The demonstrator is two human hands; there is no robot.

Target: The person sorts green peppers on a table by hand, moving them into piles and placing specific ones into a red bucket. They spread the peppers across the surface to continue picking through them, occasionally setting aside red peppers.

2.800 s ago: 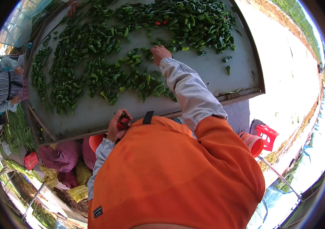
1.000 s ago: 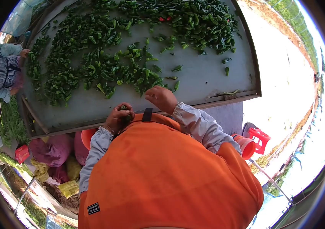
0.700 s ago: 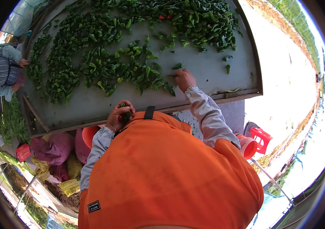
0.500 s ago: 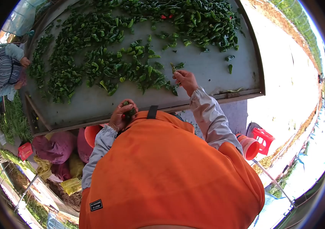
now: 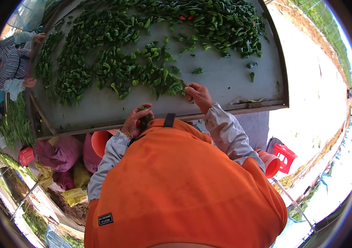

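Green peppers (image 5: 114,62) lie spread in a broad layer over a grey sorting table (image 5: 217,87). My left hand (image 5: 133,122) is curled near the table's front edge, closed around a few peppers (image 5: 144,120), dark green with a bit of red. My right hand (image 5: 200,96) reaches over the table, thumb and fingers pinched on a yellowish-green pepper (image 5: 183,84) at the right end of the nearest row. Just beyond that hand a single green pepper (image 5: 197,71) lies apart from the others.
Across the left end stands another person (image 5: 12,62), both hands at the table's edge. Purple sacks (image 5: 60,153) and an orange bucket (image 5: 99,142) sit below the front left. At the right are another orange bucket (image 5: 272,165) and a red plastic stool (image 5: 285,158).
My right hand has moved slightly nearer, with the pinched pepper now against the row's end. My left hand has opened a little around its peppers. The other person's hands have shifted apart.
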